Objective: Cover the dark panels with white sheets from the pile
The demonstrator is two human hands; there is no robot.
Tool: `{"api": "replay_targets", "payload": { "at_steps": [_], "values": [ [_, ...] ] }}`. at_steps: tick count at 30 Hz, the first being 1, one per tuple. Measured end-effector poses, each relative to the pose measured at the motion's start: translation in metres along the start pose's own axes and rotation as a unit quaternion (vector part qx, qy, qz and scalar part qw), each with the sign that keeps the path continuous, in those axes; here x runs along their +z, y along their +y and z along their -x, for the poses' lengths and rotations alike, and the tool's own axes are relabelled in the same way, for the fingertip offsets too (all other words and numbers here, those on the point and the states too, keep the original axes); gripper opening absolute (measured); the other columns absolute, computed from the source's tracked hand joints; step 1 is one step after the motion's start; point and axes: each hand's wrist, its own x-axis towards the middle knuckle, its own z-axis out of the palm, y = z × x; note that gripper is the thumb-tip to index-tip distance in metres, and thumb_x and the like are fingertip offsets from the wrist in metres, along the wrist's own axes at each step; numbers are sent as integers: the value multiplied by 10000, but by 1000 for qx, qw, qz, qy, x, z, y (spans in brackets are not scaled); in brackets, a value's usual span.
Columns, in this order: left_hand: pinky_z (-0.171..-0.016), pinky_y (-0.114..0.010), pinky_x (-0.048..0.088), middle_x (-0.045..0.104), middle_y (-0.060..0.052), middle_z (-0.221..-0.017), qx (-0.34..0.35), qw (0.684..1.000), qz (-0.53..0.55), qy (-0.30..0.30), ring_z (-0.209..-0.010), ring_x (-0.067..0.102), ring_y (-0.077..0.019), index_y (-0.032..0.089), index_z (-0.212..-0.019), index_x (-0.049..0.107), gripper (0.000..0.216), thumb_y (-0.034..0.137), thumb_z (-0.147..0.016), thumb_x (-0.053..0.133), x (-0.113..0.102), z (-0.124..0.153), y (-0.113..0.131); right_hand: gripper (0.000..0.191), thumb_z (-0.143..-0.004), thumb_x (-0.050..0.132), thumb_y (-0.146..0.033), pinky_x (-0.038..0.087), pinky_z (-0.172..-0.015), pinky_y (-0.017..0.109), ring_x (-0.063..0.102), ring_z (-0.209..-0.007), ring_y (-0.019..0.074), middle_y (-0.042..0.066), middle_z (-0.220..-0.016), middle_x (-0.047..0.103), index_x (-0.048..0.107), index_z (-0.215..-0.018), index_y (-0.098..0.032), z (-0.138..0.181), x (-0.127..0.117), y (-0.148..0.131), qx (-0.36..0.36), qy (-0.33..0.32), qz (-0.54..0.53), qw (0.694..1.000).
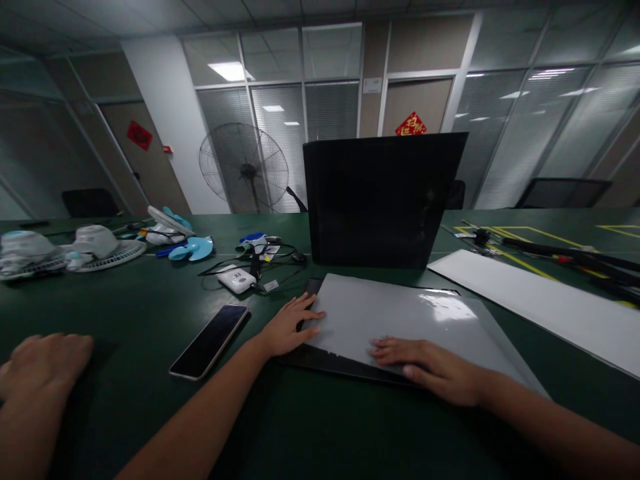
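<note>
Here, both hands lie flat, fingers spread, holding nothing. The left hand (289, 327) and right hand (434, 368) press the grey sheet (400, 320) on the bench (125, 313).

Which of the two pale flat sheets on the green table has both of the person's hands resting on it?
The glossy grey sheet in front of the black upright panel. The left hand and right hand press on it; the white sheet lies untouched to the right.

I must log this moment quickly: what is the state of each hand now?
Left hand: open, fingers flat on the left edge of the grey sheet, gripping nothing.
Right hand: open, palm down on the sheet's near edge, gripping nothing.
</note>
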Motion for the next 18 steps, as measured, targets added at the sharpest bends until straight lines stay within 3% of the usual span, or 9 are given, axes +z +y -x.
{"api": "replay_targets", "payload": {
  "at_steps": [4,9,14,18],
  "values": [
    [-1245,-627,209,512,-98,-1556,13,1000,16,23,-1493,410,-332,281,-1164,774,377,530,-934,608,-4,0,4,531,-1035,343,-576,442,-1137,441,562,-1321,224,20,-1450,585,617,-1409,-316,8,-27,47,160,169,52,971],
    [-1244,-595,262,710,-66,-1336,45,998,-41,30,-1320,619,-278,269,-946,816,336,427,-983,521,-10,-3,13,658,-1026,286,-546,537,-875,439,685,-1029,309,208,-1273,663,623,-1394,-116,51,-62,117,313,328,111,885],
    [-1226,-573,328,778,-59,-1198,44,994,-84,45,-1179,709,-285,270,-856,820,321,381,-959,536,-6,-9,22,576,-966,447,-529,517,-779,406,689,-885,306,207,-1093,721,727,-1222,-96,89,-73,157,374,354,130,847],
    [-1230,-570,331,817,-48,-1048,24,988,-143,57,-1016,762,-273,281,-802,815,346,378,-953,519,-2,-13,29,655,-987,376,-602,489,-786,374,679,-903,272,199,-1114,716,704,-1280,-116,93,-71,159,380,345,138,847]
  ]
}}
